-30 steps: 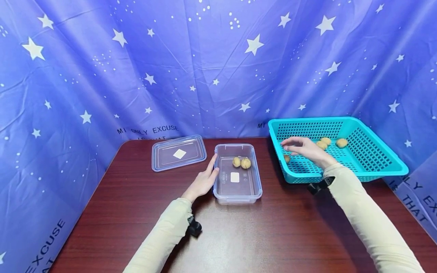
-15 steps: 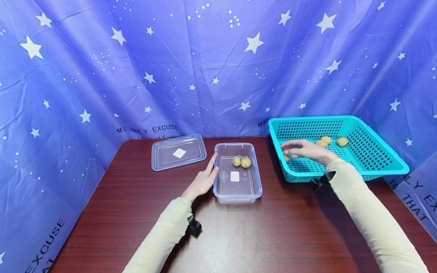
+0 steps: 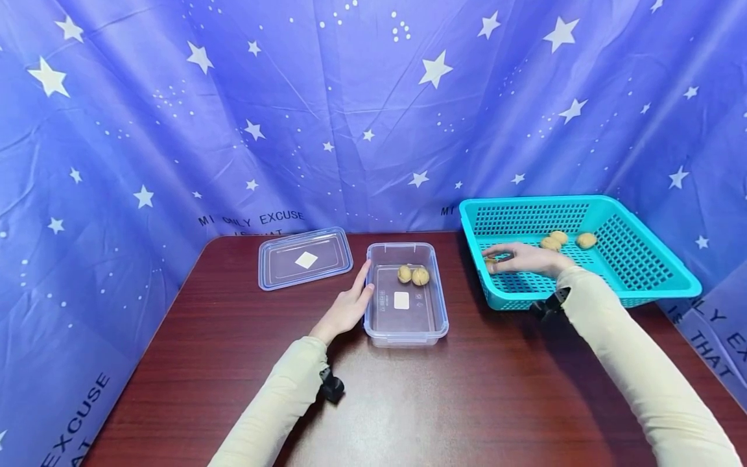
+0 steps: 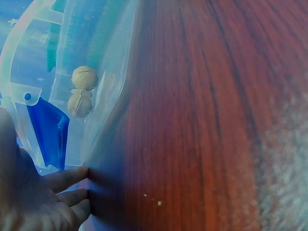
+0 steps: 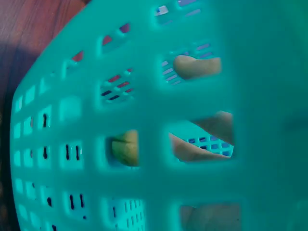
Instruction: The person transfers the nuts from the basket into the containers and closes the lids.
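My left hand point(image 3: 344, 310) rests with extended fingers against the left side of a clear plastic food container point(image 3: 406, 338). In the left wrist view its fingertips point(image 4: 79, 175) lie low on the container's wall, below a blue clip point(image 4: 50, 134). Two walnuts point(image 3: 420, 277) sit inside the container. Over the left end of a turquoise basket point(image 3: 671, 272), my right hand point(image 3: 525, 258) reaches down with fingers and thumb around a walnut point(image 5: 126, 148). Fingers and basket wall partly hide this walnut; I cannot tell whether it is gripped. Several more walnuts point(image 3: 550, 244) lie farther right in the basket.
The container's clear lid point(image 3: 274, 275) lies on the dark red wooden table point(image 3: 397, 415), left of the container. A blue star-printed curtain point(image 3: 327, 117) stands close behind the table and around its sides. The basket's raised rim surrounds my right hand's spot.
My right hand has moved lower into the basket, and its fingers and thumb now come around the walnut at the left wall. My left hand stays at the container.
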`<state>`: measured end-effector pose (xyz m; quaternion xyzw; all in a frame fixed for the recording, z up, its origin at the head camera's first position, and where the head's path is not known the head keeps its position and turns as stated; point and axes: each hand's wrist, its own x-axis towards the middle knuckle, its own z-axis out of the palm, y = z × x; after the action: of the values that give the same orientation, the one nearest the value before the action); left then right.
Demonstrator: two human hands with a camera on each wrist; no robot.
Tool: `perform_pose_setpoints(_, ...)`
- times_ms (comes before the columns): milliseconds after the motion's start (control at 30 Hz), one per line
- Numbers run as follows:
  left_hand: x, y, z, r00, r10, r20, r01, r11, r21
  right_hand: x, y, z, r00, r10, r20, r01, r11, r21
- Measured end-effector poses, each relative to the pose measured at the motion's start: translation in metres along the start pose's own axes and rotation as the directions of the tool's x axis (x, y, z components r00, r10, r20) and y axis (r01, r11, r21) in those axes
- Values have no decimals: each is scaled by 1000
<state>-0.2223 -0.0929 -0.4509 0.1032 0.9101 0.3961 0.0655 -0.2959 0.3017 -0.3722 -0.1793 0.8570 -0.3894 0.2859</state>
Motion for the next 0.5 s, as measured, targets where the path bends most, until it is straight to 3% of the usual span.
perform_pose_setpoints(233, 0, 0, 0, 1000, 2, -4, -2, 1000, 6, 2, 3, 3, 1000, 6, -28, -9, 994, -105)
perform_pose_setpoints(500, 0, 0, 1, 1000, -3, -11, 3, 1000, 2, 5, 5, 5, 995, 82, 63, -79, 996, -43)
